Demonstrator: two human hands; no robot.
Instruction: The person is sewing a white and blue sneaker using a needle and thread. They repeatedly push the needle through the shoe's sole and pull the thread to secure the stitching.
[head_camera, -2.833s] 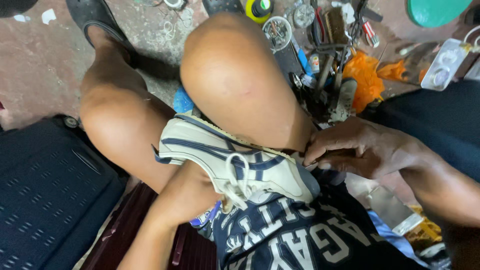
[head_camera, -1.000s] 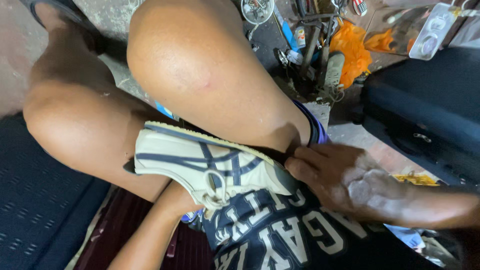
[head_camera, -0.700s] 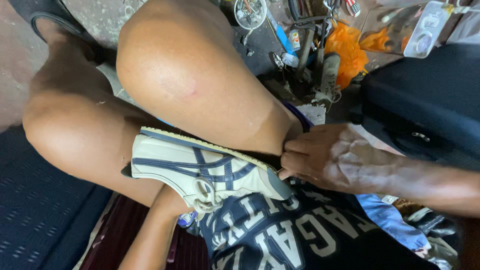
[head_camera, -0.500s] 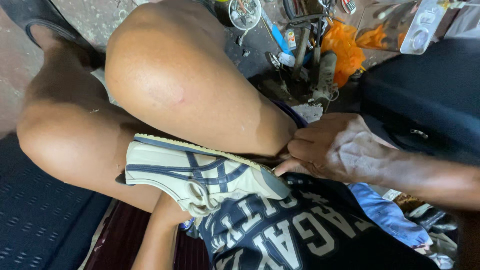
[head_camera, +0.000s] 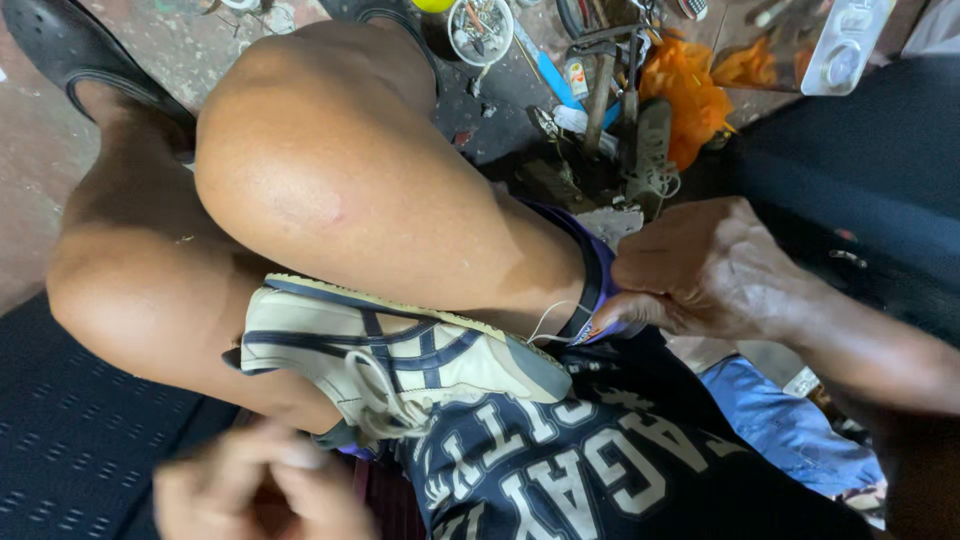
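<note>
A cream sneaker (head_camera: 400, 360) with navy stripes lies on its side, wedged between my bare thighs and my dark lettered shirt, toe pointing right. My right hand (head_camera: 700, 270) sits just past the toe with its fingertips pinched on a thin white thread (head_camera: 555, 318) that loops out from the toe's sole edge. At the bottom edge, below the shoe's laces, my left hand (head_camera: 260, 488) is blurred and off the shoe. Its fingers are curled together, and whether they hold anything is unclear.
On the floor beyond my knee lie a hammer (head_camera: 600, 85), a round tin of small parts (head_camera: 480, 25), an orange plastic bag (head_camera: 690, 85) and other tools. A black sandal (head_camera: 70, 50) is on my foot at top left. Dark cases flank me left (head_camera: 70, 440) and right (head_camera: 860, 170).
My left hand has come out from under the shoe and now shows blurred at the bottom edge. My right hand has drawn slightly right of the toe, pulling thread. The view has shifted.
</note>
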